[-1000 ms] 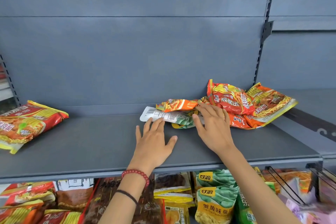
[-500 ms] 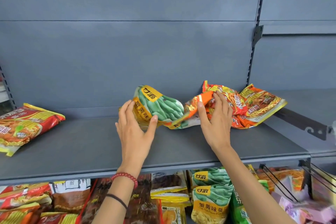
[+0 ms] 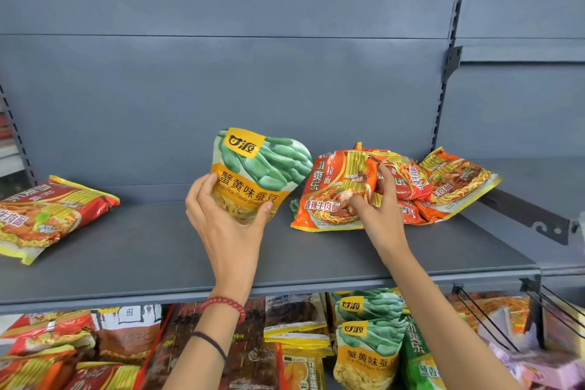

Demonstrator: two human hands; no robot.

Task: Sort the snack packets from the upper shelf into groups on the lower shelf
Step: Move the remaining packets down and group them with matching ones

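My left hand (image 3: 226, 225) grips the bottom of a green and yellow broad-bean packet (image 3: 259, 168) and holds it upright above the grey upper shelf (image 3: 158, 250). My right hand (image 3: 378, 209) pinches an orange noodle packet (image 3: 335, 196) that leans against a heap of orange and red noodle packets (image 3: 443, 187) at the shelf's right. One red noodle packet (image 3: 47, 215) lies alone at the shelf's left end. On the lower shelf stand matching green and yellow bean packets (image 3: 367, 336).
The lower shelf holds rows of red noodle packets (image 3: 41, 355), brown packets (image 3: 126, 336) and dark packets (image 3: 253, 358). Black wire dividers (image 3: 487, 317) stick out at the lower right. A metal bracket (image 3: 535, 218) juts from the right upright.
My left hand has lifted the bean packet off the shelf and turned it upright. My right hand has pulled an orange noodle packet up from the heap.
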